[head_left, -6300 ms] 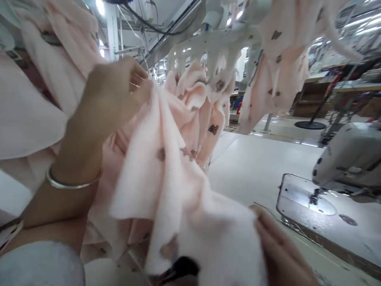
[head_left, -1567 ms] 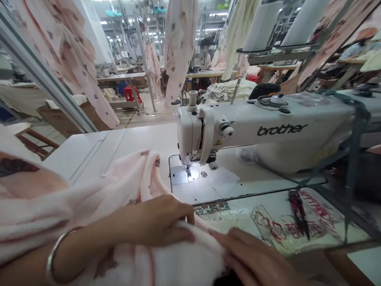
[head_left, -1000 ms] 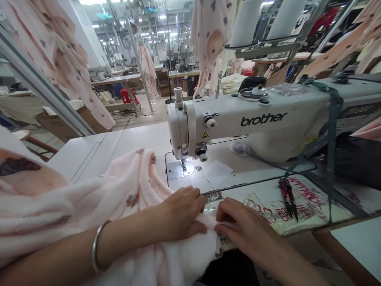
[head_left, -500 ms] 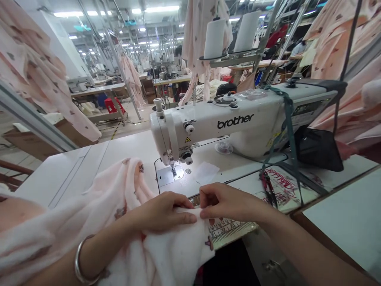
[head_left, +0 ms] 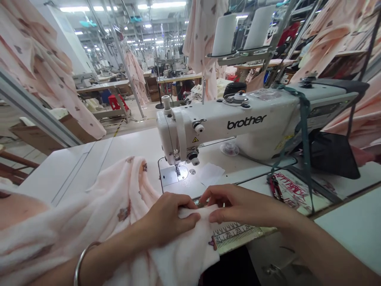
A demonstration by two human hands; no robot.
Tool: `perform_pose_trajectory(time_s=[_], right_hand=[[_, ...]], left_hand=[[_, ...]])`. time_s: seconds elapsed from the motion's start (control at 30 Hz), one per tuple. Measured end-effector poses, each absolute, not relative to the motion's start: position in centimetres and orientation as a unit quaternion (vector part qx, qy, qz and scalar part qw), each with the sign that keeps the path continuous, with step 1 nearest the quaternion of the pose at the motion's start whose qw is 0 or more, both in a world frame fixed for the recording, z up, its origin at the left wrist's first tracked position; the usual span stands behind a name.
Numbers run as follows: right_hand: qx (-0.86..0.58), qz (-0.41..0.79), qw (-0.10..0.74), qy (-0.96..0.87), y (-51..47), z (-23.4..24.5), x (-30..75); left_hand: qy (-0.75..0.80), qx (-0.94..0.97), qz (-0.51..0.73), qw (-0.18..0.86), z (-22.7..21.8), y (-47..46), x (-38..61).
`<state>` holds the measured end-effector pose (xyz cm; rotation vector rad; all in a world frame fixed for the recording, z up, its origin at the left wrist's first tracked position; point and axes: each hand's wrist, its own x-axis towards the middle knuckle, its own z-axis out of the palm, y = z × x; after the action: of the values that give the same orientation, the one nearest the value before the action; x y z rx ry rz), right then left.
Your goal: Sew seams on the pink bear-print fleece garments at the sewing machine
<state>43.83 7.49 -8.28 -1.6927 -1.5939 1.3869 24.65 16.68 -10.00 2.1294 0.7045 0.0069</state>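
The pink fleece fabric (head_left: 119,206) lies on the bench (head_left: 89,159), just in front of the sewing machine (head_left: 238,123), and its edge has not reached the needle (head_left: 177,170), so I judge the stitching is not begun; only the lining up of the edge is in hand. The left hand (head_left: 166,218) lies flat on the cloth, fingers (head_left: 187,220) nearly closed, pressing it down. The right hand (head_left: 238,206) pinches the same edge with narrow fingers (head_left: 216,216), right beside the left ones. A measuring tape (head_left: 235,232) lies just below the right fingers.
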Motion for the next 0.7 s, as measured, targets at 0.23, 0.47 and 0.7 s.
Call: perform_pose_trajectory(time_s=[0.23,0.47,0.7], right_hand=[[-0.627,0.529,0.247,-0.516,9.0,-10.9,43.6],[-0.665,0.484,0.196,-0.533,16.0,-11.8,44.4],[-0.699,0.467,0.152,-0.519,18.9,-11.1,44.2]], left_hand=[[0.341,0.834,0.015,0.433,-10.3,17.8,24.6],[0.451,0.761,-0.003,0.467,-11.4,22.6,26.1],[0.466,0.747,-0.024,0.473,-11.6,24.8,26.6]])
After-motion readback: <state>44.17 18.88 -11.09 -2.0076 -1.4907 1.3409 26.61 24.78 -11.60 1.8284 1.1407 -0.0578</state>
